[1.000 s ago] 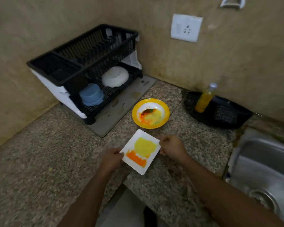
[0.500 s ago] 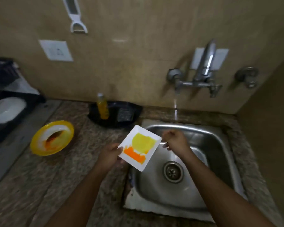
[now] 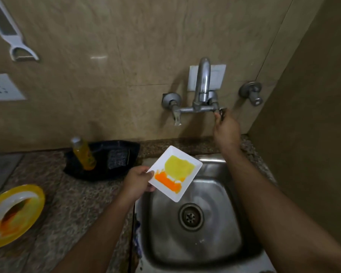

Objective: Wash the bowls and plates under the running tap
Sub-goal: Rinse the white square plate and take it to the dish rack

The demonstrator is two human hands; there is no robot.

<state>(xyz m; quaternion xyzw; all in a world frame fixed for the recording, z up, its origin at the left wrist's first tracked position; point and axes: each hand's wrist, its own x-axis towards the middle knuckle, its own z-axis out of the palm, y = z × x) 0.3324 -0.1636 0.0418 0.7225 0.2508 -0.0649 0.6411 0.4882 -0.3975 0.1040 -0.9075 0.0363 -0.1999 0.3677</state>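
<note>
Head view: left hand (image 3: 135,183) is holding the square white plate (image 3: 175,173) by its left corner, thumb on top, fingers curled under. The plate is tilting over the left rear part of the steel sink (image 3: 220,257), smeared with yellow and orange residue. Left grip is closed on the plate edge.

Right hand (image 3: 226,129) is reaching up to the wall tap (image 3: 202,89), fingertips pinching the right-side tap handle (image 3: 221,111). Right grip is closed around that handle. Can't tell whether water is coming out of the spout.

Yellow bowl (image 3: 14,214) is sitting on the granite tabletop (image 3: 67,209) at far left, well apart from the sink, with orange and brown residue inside. Black tray (image 3: 102,162) is lying on the tabletop against the wall just left of the sink, carrying a yellow liquid bottle (image 3: 84,153) leaning in it and a dark scrub pad (image 3: 117,158).

On the wall: a white socket plate (image 3: 2,87) at left, a white-handled peeler (image 3: 12,36) hanging above it, and a second valve (image 3: 251,92) right of the tap. Sink drain (image 3: 191,216) is showing below the plate.
</note>
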